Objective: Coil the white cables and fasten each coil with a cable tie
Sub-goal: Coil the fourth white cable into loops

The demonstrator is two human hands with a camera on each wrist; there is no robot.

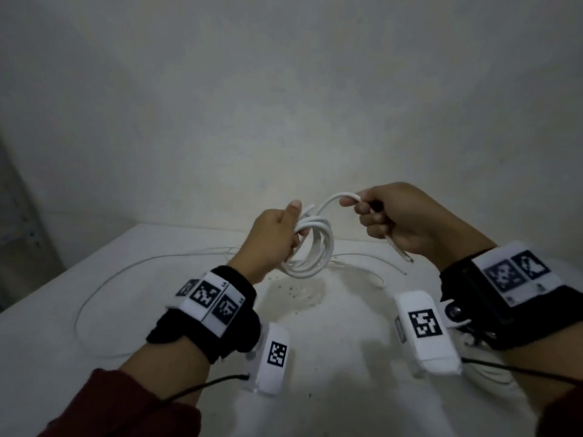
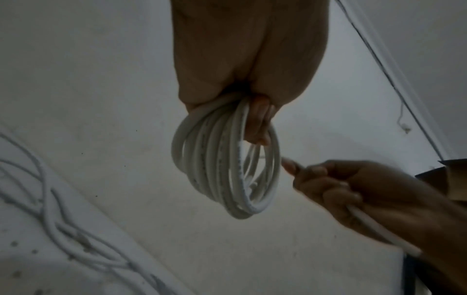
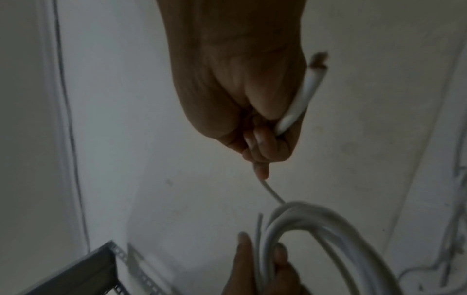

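A pale, bare wall (image 1: 284,89) fills the upper half of the head view, and a white surface (image 1: 331,342) spreads across the lower half, speckled with small dark crumbs near the middle. Loose thin white cables (image 1: 104,279) lie on it in wide loops at the left of the frame, well apart from the hands.

The left hand (image 1: 271,239), just left of centre in the head view, grips a coil of thick white cable (image 1: 315,250) held up off the surface. Its fingers (image 2: 257,123) are curled through the top of the coil, and the thumb sticks upward. The coil hangs below the fist as a bundle of several turns, its ring standing roughly upright, its long axis running from the fist down toward the surface.

From the top of the coil one strand arches up and to the right into the right hand (image 1: 397,216), right of centre. That hand's fingers (image 3: 260,147) are closed around the strand, with the thumb and forefinger pinching it where it enters the fist. The cut end of the cable (image 1: 400,252) sticks out of the bottom of the fist, pointing down and to the right of the frame.

A grey metal rack (image 3: 83,271) shows at the lower left of the right wrist view.
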